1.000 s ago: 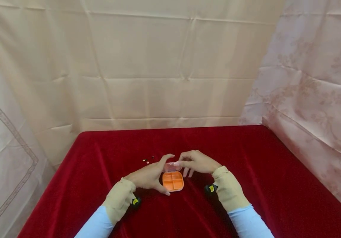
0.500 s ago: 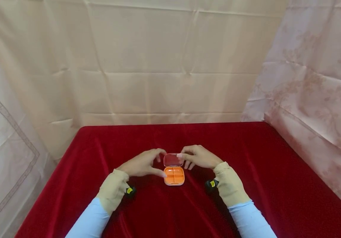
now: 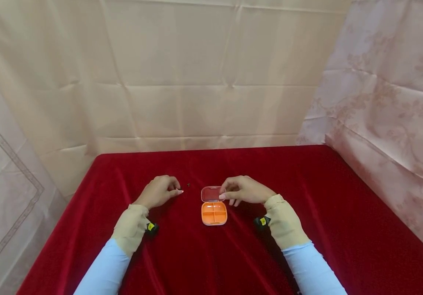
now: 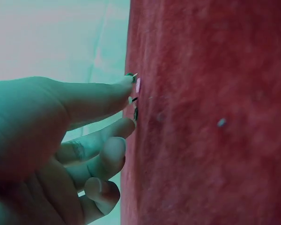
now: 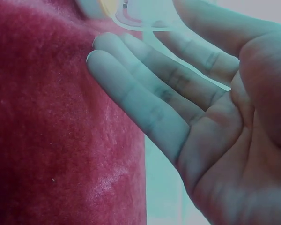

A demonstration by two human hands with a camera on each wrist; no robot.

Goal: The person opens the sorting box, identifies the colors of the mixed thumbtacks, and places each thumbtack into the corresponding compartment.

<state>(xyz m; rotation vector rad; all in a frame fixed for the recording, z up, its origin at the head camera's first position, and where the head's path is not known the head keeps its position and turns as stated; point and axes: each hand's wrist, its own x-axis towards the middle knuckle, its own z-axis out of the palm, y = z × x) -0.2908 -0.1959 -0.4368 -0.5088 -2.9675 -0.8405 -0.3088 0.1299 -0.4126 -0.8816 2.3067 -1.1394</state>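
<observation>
An orange four-compartment pill box [image 3: 214,223] lies on the red cloth with its clear lid [image 3: 210,194] swung back on the far side. My right hand [image 3: 250,191] holds the lid's right edge, thumb in front and fingers behind; the right wrist view catches the lid's clear rim [image 5: 136,24] near the fingertips. Off to the left, my left hand [image 3: 158,191] reaches down to a few tiny pieces. In the left wrist view, its thumb and index finger stand apart around a pink piece [image 4: 138,86] and a dark one [image 4: 136,114], with a green piece [image 4: 129,75] at the thumb tip.
Another tiny dark piece [image 3: 188,185] lies between the left hand and the box. Red velvet cloth [image 3: 307,229] covers the table. A beige curtain [image 3: 182,73] hangs behind, with a patterned cloth [image 3: 388,98] on the right.
My left hand has left the pill box and moved left to the tiny pieces. The lid now shows more fully, tipped further back, while my right hand stays at its edge.
</observation>
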